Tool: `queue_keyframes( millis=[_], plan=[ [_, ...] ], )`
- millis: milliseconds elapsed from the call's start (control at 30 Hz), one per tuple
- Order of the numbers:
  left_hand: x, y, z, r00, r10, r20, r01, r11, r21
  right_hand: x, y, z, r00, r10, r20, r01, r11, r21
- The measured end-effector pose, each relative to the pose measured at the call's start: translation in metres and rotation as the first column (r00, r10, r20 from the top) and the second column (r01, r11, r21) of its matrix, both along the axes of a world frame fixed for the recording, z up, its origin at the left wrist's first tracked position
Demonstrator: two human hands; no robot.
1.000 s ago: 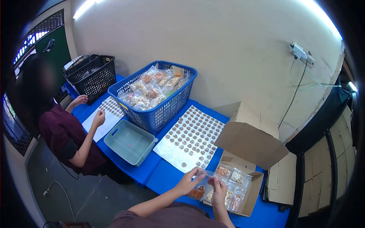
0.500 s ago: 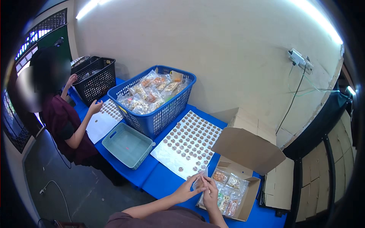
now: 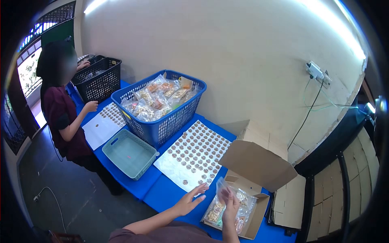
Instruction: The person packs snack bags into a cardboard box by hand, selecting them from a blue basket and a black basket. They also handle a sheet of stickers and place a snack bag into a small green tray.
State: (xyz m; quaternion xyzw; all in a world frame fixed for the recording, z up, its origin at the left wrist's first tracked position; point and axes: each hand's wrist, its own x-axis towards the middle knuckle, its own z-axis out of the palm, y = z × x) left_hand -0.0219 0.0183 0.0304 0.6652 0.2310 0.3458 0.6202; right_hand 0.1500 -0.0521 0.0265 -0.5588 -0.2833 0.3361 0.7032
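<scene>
Fingers (image 3: 197, 190) apart, left hand (image 3: 187, 204) (near sheet's (image 3: 172, 165) edge); right hand (image 3: 231, 207) pinches bag (image 3: 221, 188) above box (image 3: 258, 215).

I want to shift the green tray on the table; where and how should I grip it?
Probably best by the hand slot in the short end of the green tray that faces the other person. Come from that end and hook through the opening: it gives a ready hold, while the blue basket crowds the far long side.
</scene>
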Motion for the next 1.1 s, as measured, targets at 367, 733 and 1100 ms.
queue_keyframes(
  millis=[367, 733, 1100],
  plan=[
    [-0.002, -0.018, 0.010, 0.985, 0.104, -0.137, -0.094, 0.993, 0.078, -0.020, 0.008, 0.000, 0.657, 0.013, 0.753, -0.035, 0.999, 0.012],
    [-0.015, 0.017, -0.007, 0.974, 0.060, 0.219, 0.062, 0.857, -0.512, 0.036, -0.027, -0.048, 0.651, 0.754, -0.086, -0.715, 0.570, -0.405],
    [0.010, 0.028, -0.041, 0.969, -0.168, 0.178, 0.241, 0.781, -0.575, 0.105, -0.048, 0.015, 0.827, 0.458, 0.327, -0.270, 0.832, -0.485]
  ],
)
